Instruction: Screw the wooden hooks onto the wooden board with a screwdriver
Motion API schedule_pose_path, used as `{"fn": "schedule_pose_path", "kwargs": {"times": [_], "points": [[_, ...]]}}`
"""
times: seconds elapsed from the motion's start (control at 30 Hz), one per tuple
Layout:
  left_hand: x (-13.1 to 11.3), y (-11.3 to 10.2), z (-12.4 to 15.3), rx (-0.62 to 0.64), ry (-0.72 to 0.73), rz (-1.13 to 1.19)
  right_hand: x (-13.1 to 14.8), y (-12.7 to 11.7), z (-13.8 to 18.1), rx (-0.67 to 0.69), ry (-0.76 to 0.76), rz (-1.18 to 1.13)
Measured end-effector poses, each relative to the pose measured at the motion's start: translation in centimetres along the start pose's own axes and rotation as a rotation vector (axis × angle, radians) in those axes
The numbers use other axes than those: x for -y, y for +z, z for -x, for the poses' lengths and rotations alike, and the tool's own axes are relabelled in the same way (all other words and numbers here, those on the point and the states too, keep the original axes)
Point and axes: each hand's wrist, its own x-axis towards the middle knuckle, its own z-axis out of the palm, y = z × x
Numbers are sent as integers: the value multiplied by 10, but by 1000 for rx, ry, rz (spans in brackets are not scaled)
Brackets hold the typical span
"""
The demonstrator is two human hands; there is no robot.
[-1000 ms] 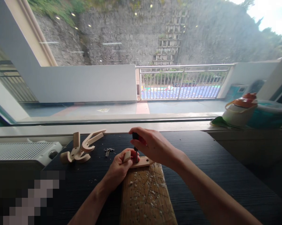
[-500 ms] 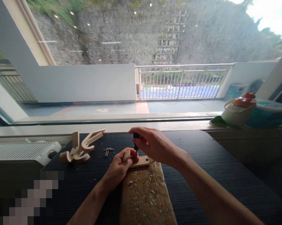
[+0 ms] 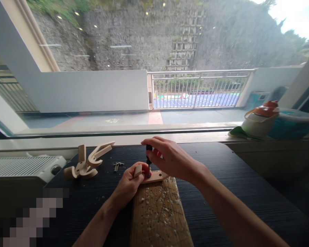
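Observation:
My right hand (image 3: pixel 163 154) is closed round the dark handle of a screwdriver (image 3: pixel 149 159), which stands upright. Its shaft points down at a pale wooden hook (image 3: pixel 155 176), where the tip meets the wood near my left fingers. My left hand (image 3: pixel 133 178) grips the hook's left end, its curved part rising between the fingers. A dark hole shows in the hook's right part. Under the hook lies a worn wooden block (image 3: pixel 159 212), full of small holes and bits of debris. Whether a screw sits beneath the tip is hidden.
Several more wooden hooks (image 3: pixel 87 163) lie in a pile at the table's back left, beside a small heap of screws (image 3: pixel 117 166). A white radiator (image 3: pixel 28 164) stands left of the black table (image 3: pixel 216 175). On the right sill are a bottle (image 3: pixel 262 118) and a teal container (image 3: pixel 294 123).
The view has shifted very slightly. Both hands keep their hold on the screwdriver and the hook, with hardly any visible movement.

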Motion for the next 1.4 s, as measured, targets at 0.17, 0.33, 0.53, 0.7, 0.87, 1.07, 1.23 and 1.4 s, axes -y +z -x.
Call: {"fn": "schedule_pose_path", "kwargs": {"times": [0.17, 0.33, 0.53, 0.7, 0.87, 1.07, 1.23, 1.4], "points": [[0, 0, 1, 9, 0, 1, 0, 0, -1, -6, 0, -22], [0, -1, 0, 1, 9, -7, -2, 2, -2, -25, 5, -22], [1, 0, 0, -3, -7, 17, -3, 0, -1, -22, 23, -10], [3, -1, -1, -8, -1, -8, -3, -3, 0, -41, -25, -26], [2, -1, 0, -2, 16, -33, -3, -4, -1, -32, -23, -46], [1, -1, 0, -3, 19, -57, -1, -1, -1, -48, -6, -24], [4, -2, 0, -7, 11, -33, 2, -8, 2, -21, -20, 0], [5, -3, -1, -2, 6, -29, 2, -13, 3, -30, -59, -32]]}}
